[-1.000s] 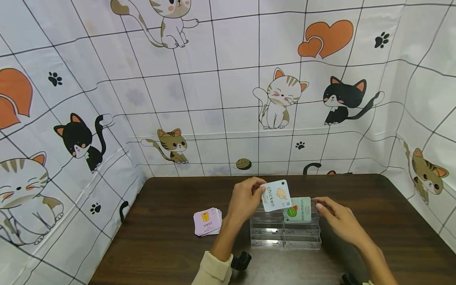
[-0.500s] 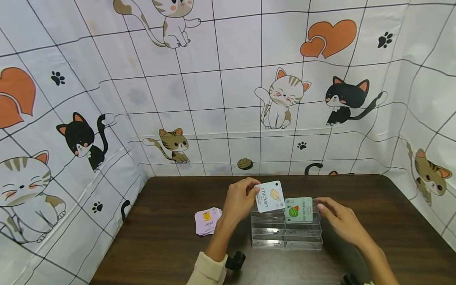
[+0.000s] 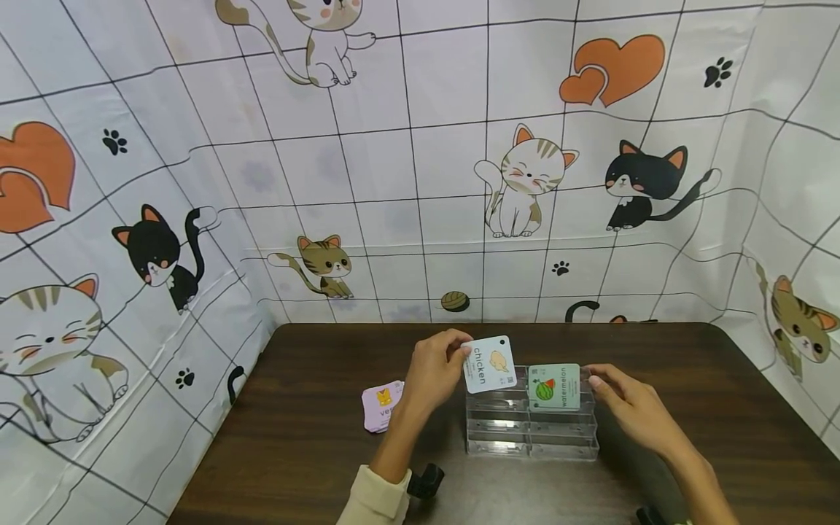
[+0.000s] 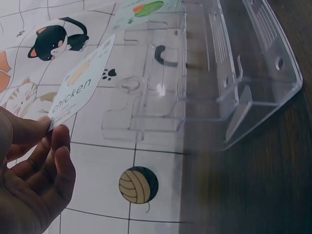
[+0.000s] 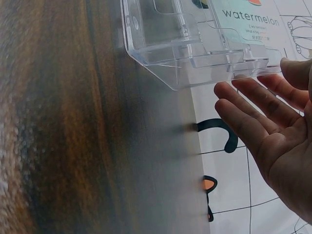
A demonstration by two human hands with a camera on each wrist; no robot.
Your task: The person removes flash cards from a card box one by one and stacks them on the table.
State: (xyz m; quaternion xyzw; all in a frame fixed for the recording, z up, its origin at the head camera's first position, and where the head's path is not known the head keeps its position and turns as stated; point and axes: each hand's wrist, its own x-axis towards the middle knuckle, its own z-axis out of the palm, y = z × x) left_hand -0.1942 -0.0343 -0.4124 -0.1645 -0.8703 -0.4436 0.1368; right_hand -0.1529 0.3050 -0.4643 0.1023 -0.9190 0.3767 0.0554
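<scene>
My left hand [image 3: 434, 368] pinches the corner of a white "chicken" card [image 3: 491, 364] between thumb and fingers. The card is tilted, in front of the upper left of a clear tiered card holder [image 3: 499, 426]. In the left wrist view, the chicken card [image 4: 80, 80] stands apart from the holder's top tier [image 4: 161, 107]. A green "watermelon" card [image 3: 554, 387] leans in the top right compartment. My right hand [image 3: 633, 408] touches the holder's upper right edge with its thumb and fingertips; in the right wrist view its fingers [image 5: 253, 97] are extended, fairly straight.
A small stack of pink cards [image 3: 379, 405], "vest" on top, lies left of the holder, partly hidden by the left forearm. The dark wooden table [image 3: 295, 452] ends at a white cat-patterned curtain [image 3: 420, 168] behind.
The left hand and chicken card have shifted left and slightly down, away from the watermelon card. The right hand keeps its place at the holder. The head view has shifted slightly.
</scene>
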